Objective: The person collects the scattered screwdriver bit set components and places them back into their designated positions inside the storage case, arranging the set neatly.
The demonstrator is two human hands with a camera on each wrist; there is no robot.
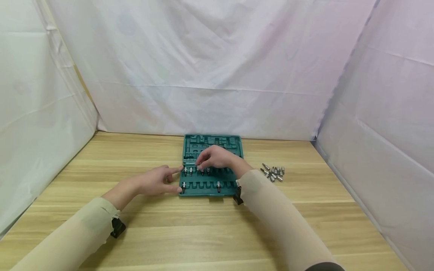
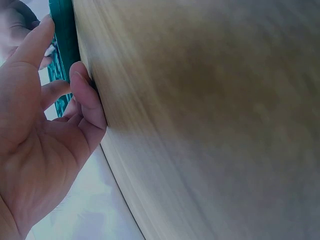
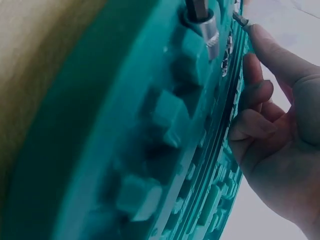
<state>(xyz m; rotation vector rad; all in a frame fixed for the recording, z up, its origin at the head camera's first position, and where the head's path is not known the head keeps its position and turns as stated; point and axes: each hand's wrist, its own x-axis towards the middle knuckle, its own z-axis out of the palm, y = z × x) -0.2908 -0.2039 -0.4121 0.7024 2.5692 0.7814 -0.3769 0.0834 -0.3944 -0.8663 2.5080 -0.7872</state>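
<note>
Seating bits into green tray (image 1: 213, 150), centre of table (image 1: 169, 233). Left hand (image 1: 154, 182), fingers straight, steadies tray's left edge. Right hand (image 1: 215, 157) pinches a bit (image 3: 241, 19) over far slot row. Loose bits (image 1: 273, 172) lie right. Next, likely: press it home squarely.

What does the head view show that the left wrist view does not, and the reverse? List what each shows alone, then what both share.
Head view only: the loose bits right of the tray, the right hand over a row of seated bits.
Left wrist view only: the left hand's palm up close.
Both: the left hand touching the green tray at its edge, on the wooden table.
</note>
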